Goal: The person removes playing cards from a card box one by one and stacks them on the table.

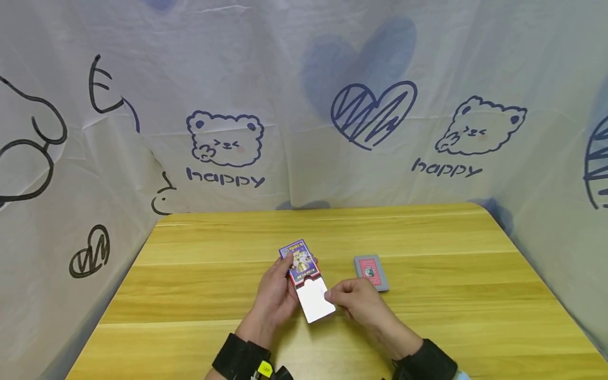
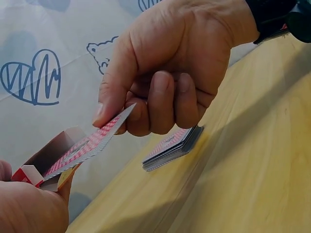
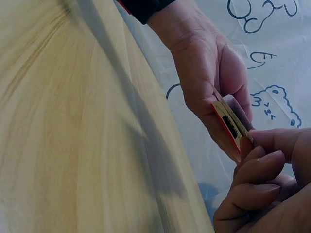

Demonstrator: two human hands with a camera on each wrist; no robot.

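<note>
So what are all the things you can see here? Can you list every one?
card box: one, purple and blue with red sides, held over the middle of the table, open end toward the person
card: one, white face up, red patterned back, sticking out of the box's open end
deck of cards: one stack, red backs, lying on the table right of the box
table: one, yellow wood
cloth backdrop: one, white with blue bears, hearts and the word happy, around the table
wrist bands: two, black, one on each wrist
left hand: one, holds the box
right hand: one, pinches the card
</note>
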